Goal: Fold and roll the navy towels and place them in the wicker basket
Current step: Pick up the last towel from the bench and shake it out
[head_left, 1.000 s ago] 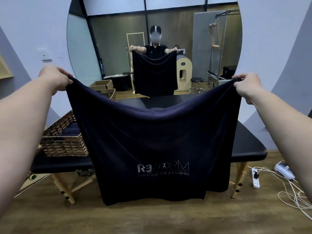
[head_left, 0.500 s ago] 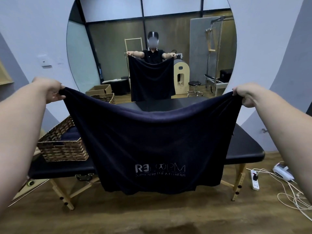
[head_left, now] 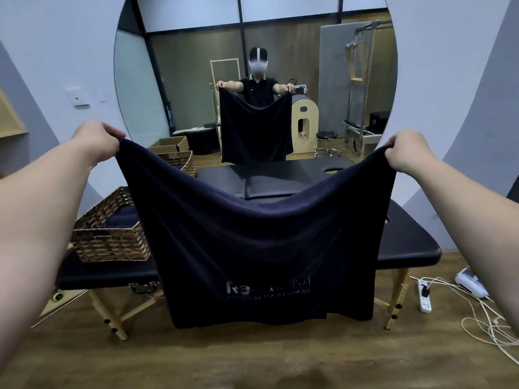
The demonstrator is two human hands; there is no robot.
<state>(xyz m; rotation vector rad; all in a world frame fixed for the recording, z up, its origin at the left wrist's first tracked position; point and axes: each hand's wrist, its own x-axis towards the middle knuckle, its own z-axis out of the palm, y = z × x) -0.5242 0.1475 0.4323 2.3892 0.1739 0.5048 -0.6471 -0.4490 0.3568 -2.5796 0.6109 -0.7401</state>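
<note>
Two hands hold one towel spread at frame centre.
Left hand and right hand each grip a top corner; the basket sits centre-left on the table.

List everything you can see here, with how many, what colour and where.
navy towel: one, held up spread in front of the table
wicker basket: one, brown, table's left end, navy towels inside
massage table: one, black, wooden legs
round mirror: one, on the wall behind
power strip: one, white, floor at right, with cables
cardboard boxes: two, tan, in the mirror's reflection
left hand: grips the towel's left top corner
right hand: grips the right top corner
</note>
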